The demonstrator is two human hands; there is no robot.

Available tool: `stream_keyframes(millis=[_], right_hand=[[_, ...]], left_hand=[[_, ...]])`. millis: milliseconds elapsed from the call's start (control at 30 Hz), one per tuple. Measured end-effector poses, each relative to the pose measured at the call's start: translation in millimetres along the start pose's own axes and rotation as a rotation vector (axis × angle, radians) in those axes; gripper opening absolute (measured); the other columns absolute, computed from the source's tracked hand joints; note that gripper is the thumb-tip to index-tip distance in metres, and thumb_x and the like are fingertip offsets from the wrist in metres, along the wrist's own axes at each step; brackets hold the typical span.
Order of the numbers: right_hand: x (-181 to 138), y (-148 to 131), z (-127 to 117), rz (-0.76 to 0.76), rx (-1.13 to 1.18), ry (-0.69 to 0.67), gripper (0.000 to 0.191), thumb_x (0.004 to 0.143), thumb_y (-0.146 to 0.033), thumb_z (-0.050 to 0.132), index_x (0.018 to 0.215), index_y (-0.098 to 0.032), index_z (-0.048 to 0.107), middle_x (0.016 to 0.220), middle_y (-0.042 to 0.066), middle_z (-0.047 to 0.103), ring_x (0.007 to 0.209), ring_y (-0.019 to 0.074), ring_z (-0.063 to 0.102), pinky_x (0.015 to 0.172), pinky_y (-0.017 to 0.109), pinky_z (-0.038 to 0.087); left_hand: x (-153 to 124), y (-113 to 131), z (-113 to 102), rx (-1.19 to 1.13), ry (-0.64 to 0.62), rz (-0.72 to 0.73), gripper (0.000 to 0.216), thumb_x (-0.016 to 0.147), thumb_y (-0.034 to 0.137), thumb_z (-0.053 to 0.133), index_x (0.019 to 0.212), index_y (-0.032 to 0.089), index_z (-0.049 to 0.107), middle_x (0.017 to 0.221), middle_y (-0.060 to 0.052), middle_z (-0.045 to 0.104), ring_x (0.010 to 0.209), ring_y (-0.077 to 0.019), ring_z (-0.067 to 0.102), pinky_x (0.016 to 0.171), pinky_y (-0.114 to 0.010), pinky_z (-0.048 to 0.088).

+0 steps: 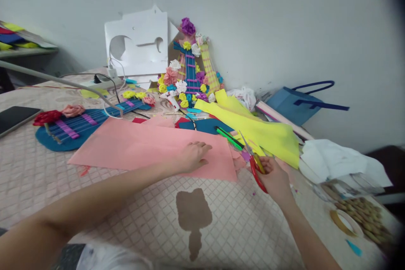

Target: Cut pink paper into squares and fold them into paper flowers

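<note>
A large pink sheet lies across the quilted tablecloth in front of me. My left hand rests flat on its right part, fingers stretched out. At the right of the sheet, my right hand grips a pair of scissors with red and yellow handles, blades pointing up and away. Close to the blades lies a bright green cutter. Yellow sheets are spread behind the scissors. A blue sheet shows partly behind the pink one.
A blue guitar-shaped craft with flowers lies at left, near a phone. Flower-covered crafts lean on the wall behind a glue gun. A blue bag, tape roll and peanuts are at right.
</note>
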State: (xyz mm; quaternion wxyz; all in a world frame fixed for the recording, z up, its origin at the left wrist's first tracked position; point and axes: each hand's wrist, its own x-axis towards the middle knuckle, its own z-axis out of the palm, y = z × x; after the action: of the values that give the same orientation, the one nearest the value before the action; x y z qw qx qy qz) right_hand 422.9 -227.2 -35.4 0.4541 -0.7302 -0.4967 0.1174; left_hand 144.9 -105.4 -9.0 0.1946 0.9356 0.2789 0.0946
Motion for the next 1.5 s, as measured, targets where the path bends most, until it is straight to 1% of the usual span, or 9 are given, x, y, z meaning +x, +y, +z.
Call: stream_keyframes(millis=[133,200,267,400,500,633,833,1000,1500], right_hand=[[-11.2,8.5,-12.5,-0.045,-0.169,0.094,0.041,0.062,-0.041,0.069,0.095,-0.023,0.053,0.095,0.007,0.067,0.085,0.0246,0.066,0.078,0.041,0.053],[-16.9,11.5,-20.9,-0.086,-0.251,0.091,0.042,0.063,-0.041,0.067,0.100,-0.024,0.055,0.100,0.006,0.067,0.089,0.0255,0.066,0.080,0.041,0.052],[-23.5,14.3,-29.6,-0.120,-0.328,0.041,0.042,0.065,-0.040,0.067,0.103,-0.026,0.056,0.104,0.005,0.067,0.092,0.0262,0.065,0.080,0.040,0.051],[-36.0,20.6,-42.6,-0.196,-0.435,-0.113,0.038,0.067,-0.040,0.066,0.101,-0.028,0.057,0.107,0.004,0.066,0.095,0.0270,0.064,0.079,0.039,0.051],[-41.6,25.2,-47.8,-0.196,-0.481,-0.178,0.039,0.068,-0.042,0.066,0.102,-0.025,0.054,0.107,0.007,0.066,0.092,0.0267,0.065,0.076,0.038,0.052],[-43.1,27.6,-54.7,-0.207,-0.563,-0.264,0.046,0.070,-0.044,0.064,0.109,-0.023,0.050,0.110,0.009,0.064,0.088,0.0259,0.065,0.074,0.037,0.052],[-40.3,24.6,-70.4,-0.362,-0.703,-0.437,0.039,0.079,-0.040,0.057,0.111,-0.021,0.049,0.114,0.011,0.060,0.096,0.0263,0.060,0.081,0.039,0.049],[-37.3,19.3,-83.9,-0.411,-0.749,-0.494,0.038,0.078,-0.036,0.056,0.112,-0.019,0.050,0.112,0.013,0.060,0.096,0.0274,0.060,0.080,0.039,0.048],[-30.3,5.8,-67.8,-0.442,-0.724,-0.625,0.032,0.079,-0.034,0.055,0.108,-0.021,0.051,0.111,0.011,0.060,0.102,0.0270,0.058,0.086,0.039,0.047]], left_hand=[[28.4,3.4,10.3,-0.014,-0.006,-0.056,0.041,0.078,0.028,0.059,0.116,0.014,0.053,0.118,-0.015,0.057,0.109,-0.0307,0.053,0.089,-0.044,0.042],[33.9,3.5,12.6,-0.028,-0.010,-0.086,0.040,0.075,0.030,0.062,0.111,0.015,0.056,0.112,-0.014,0.060,0.106,-0.0319,0.054,0.085,-0.045,0.043],[35.7,3.1,13.0,-0.049,-0.012,-0.097,0.035,0.073,0.029,0.062,0.105,0.016,0.059,0.107,-0.012,0.062,0.103,-0.0307,0.056,0.083,-0.043,0.043],[33.1,1.8,10.9,-0.114,-0.029,-0.054,0.015,0.075,0.024,0.058,0.087,0.016,0.061,0.098,-0.008,0.064,0.088,-0.0218,0.060,0.072,-0.030,0.045],[28.7,1.1,8.3,-0.167,-0.039,-0.022,0.011,0.076,0.024,0.057,0.082,0.015,0.060,0.091,-0.006,0.064,0.081,-0.0176,0.059,0.065,-0.025,0.043],[24.1,0.9,4.6,-0.215,-0.042,-0.016,0.011,0.077,0.025,0.057,0.081,0.015,0.059,0.083,-0.004,0.065,0.076,-0.0170,0.058,0.062,-0.024,0.041],[25.8,-1.1,1.0,-0.272,-0.030,0.001,0.012,0.077,0.026,0.056,0.082,0.015,0.058,0.080,-0.003,0.064,0.072,-0.0157,0.056,0.060,-0.024,0.039],[29.0,-5.5,2.0,-0.301,-0.021,0.006,0.013,0.076,0.027,0.057,0.080,0.015,0.058,0.078,-0.002,0.063,0.069,-0.0153,0.055,0.058,-0.023,0.038],[40.8,-13.0,9.4,-0.308,0.010,-0.038,0.010,0.075,0.025,0.057,0.078,0.015,0.059,0.076,-0.003,0.064,0.068,-0.0145,0.057,0.059,-0.023,0.040]])
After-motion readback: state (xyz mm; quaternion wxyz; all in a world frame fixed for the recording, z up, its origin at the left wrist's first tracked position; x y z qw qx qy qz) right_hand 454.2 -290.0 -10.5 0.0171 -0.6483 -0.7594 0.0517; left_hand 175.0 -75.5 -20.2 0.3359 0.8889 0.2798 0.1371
